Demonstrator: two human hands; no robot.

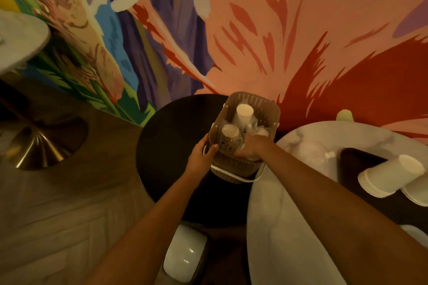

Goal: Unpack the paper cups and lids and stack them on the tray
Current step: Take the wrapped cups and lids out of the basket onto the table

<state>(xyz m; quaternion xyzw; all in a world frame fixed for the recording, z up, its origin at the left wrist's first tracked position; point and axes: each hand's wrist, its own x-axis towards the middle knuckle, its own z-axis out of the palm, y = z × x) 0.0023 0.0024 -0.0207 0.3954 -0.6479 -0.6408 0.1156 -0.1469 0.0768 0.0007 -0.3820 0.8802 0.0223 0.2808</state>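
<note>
A tan perforated basket [266, 109] stands on a dark round stool [171, 127]. Inside it are two plastic-wrapped sleeves of paper cups [243, 112], one behind the other, and more clear plastic wrapping. My left hand [202, 157] grips the basket's near left wall. My right hand [251, 147] reaches into the basket, and its fingers close on the clear plastic packaging there. To the right, a dark tray [356, 162] lies on a white marble table [278, 227], with two stacks of white paper cups [391, 179] upside down on it.
A crumpled clear plastic wrapper [310, 150] lies on the marble table beside the tray. A painted mural wall [254, 30] rises behind. On the left are another marble tabletop [20, 37] and its brass base [39, 146] on the wooden floor. A white seat [185, 254] is below me.
</note>
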